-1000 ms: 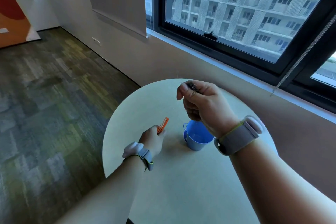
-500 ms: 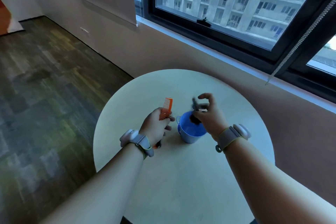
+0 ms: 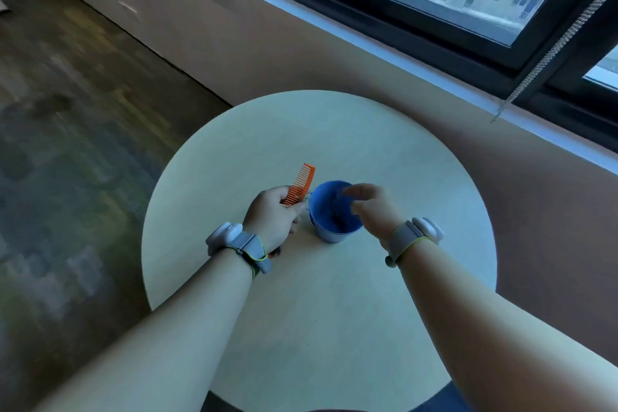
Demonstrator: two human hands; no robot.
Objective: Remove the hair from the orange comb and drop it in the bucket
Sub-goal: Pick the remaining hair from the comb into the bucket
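Right hand (image 3: 374, 211) dropped lower over blue bucket (image 3: 334, 214), blurred, grip state unclear; dark hair (image 3: 334, 211) inside bucket. Left hand (image 3: 272, 217) grips orange comb (image 3: 299, 186), just left of bucket.

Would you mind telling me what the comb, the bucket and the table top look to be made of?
Comb: likely moulded plastic, uniform orange, thin even teeth. Bucket: blue with a smooth wall; painted metal or plastic, I cannot tell which. Table: pale matt top, probably laminate or wood; no grain visible.
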